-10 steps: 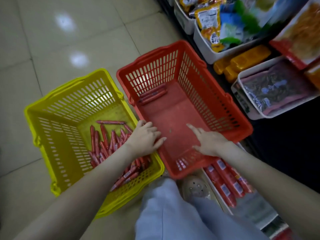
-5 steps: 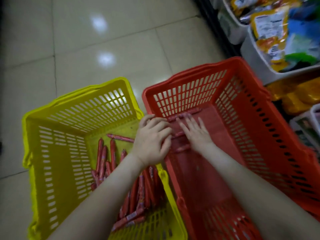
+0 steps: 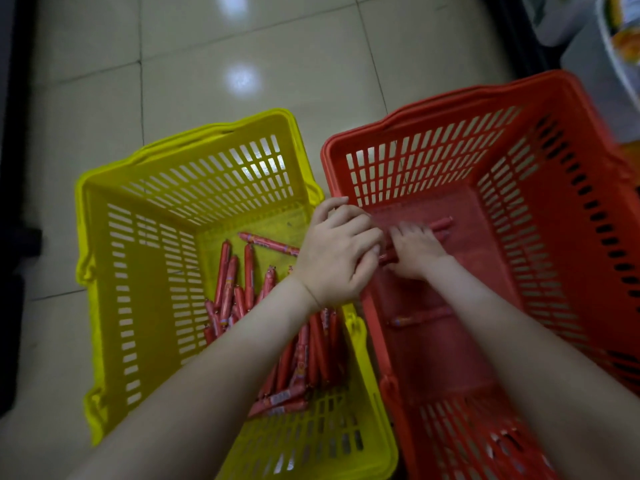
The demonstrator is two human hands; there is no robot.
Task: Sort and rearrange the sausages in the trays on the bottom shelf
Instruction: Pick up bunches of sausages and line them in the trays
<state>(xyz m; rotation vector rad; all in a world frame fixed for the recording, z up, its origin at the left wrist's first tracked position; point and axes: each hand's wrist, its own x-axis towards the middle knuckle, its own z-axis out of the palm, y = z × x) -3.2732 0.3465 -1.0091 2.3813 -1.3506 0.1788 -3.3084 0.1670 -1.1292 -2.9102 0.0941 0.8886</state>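
On the floor stand a yellow basket (image 3: 145,271) and, to its right, a red basket (image 3: 554,237). Several red-wrapped sausages (image 3: 242,289) lie piled in the yellow one. A few more sausages (image 3: 441,224) lie at the far end of the red basket's floor, and a single sausage (image 3: 420,318) lies nearer to me. My right hand (image 3: 417,251) is curled over the far sausages. My left hand (image 3: 337,252) reaches across the red basket's left wall, its curled fingers meeting the near ends of those same sausages.
Shiny beige floor tiles (image 3: 242,64) stretch beyond both baskets. At the top right, white shelf bins (image 3: 595,64) with packaged goods stand close behind the red basket. A dark shelf base (image 3: 14,202) runs down the left edge.
I have leaned further forward over the baskets. Both hands went from the near rim to the far end of the red basket, and the fingers of my right hand have curled over the sausages.
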